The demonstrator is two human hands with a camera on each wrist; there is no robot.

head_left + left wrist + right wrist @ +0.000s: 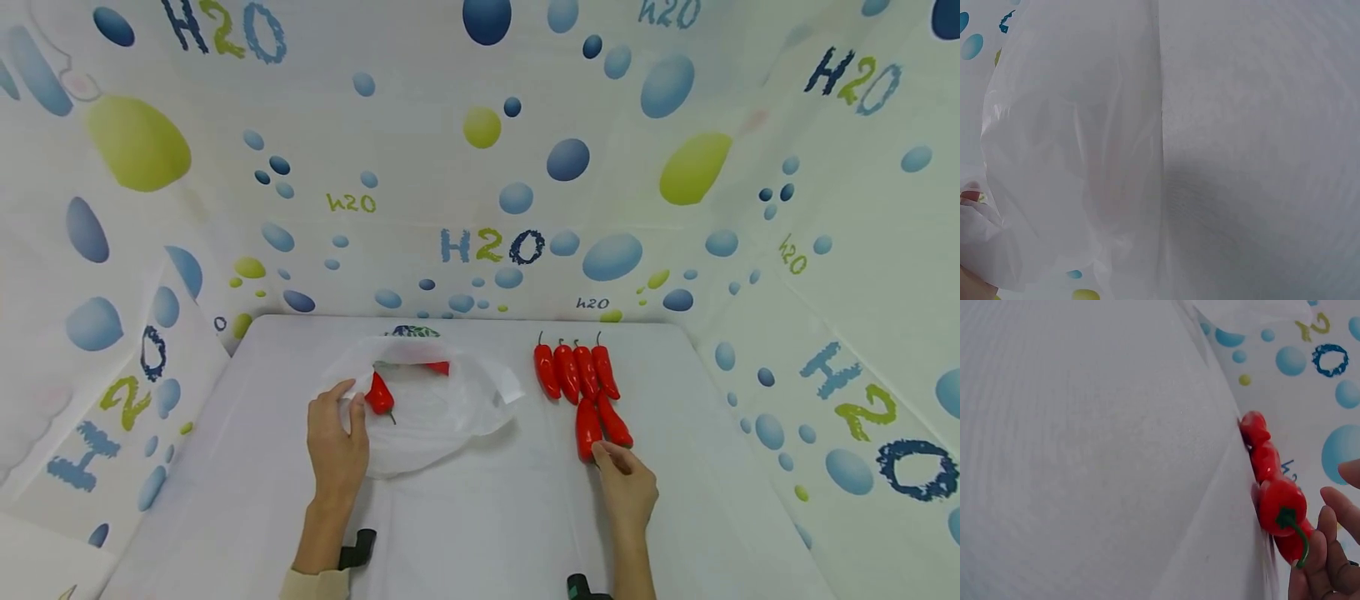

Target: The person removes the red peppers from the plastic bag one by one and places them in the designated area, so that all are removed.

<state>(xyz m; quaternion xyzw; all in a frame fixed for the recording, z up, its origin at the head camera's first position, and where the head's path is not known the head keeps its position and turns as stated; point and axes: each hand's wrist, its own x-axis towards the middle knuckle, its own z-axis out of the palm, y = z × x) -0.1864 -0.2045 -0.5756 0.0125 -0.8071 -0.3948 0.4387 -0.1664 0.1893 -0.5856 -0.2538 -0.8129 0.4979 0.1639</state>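
A thin white plastic bag [450,417] lies left of centre on the table. Its left edge is gripped between the thumb and fingers of my left hand [339,442]. One red pepper [380,395], stem toward me, sits beside the left thumb, and part of another red pepper [439,367] shows through the bag's opening. To the right, my right hand [628,487] has its fingertips at the stem end of a red pepper [588,429]. In the right wrist view that pepper's green stem [1298,536] curves down beside the fingers [1317,553], which stand apart.
A row of red peppers [566,373] with stems pointing away lies beyond the right hand, and another pepper [614,422] lies beside the nearest one. White cloth covers the table [480,525]. Behind it hangs a printed curtain [450,167].
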